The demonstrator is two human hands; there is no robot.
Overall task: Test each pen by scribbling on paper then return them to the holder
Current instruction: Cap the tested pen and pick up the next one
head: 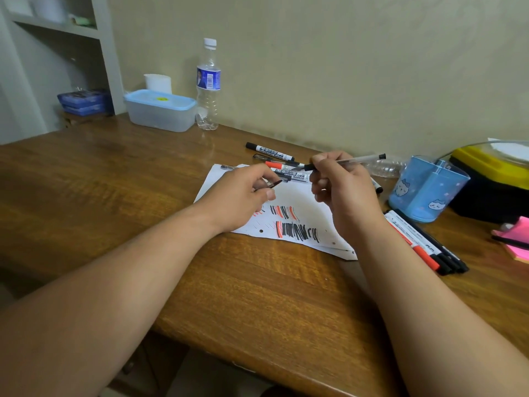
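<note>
Pen: the pen is held level in the air above the far edge of the paper, its bare tip pointing at the left hand.
Right hand: the right hand pinches the pen at its dark front end, fingers curled round it. The clear barrel runs out past the knuckles toward the holder.
Left hand: thumb and fingers pinch the cap just over the paper. Cap and pen tip are apart, with a gap between them.
Holder: it stands near the table's right edge, well apart from both hands. I cannot tell whether anything is in it.
Risk, cap: it is small and held only at the fingertips, so a slack pinch would probably let it drop and roll among the far markers.
Risk, ink: the open tip faces the left fingers, and bringing the hands together carelessly could mark skin.
Risk, reading: a new scribble laid over the dense black and red strokes may not show whether this pen writes. The bare patch under the hands looks safer.
Risk, sorting: the near markers lie at the right edge and others lie beyond the paper, so tested and untested pens could get mixed.
</note>
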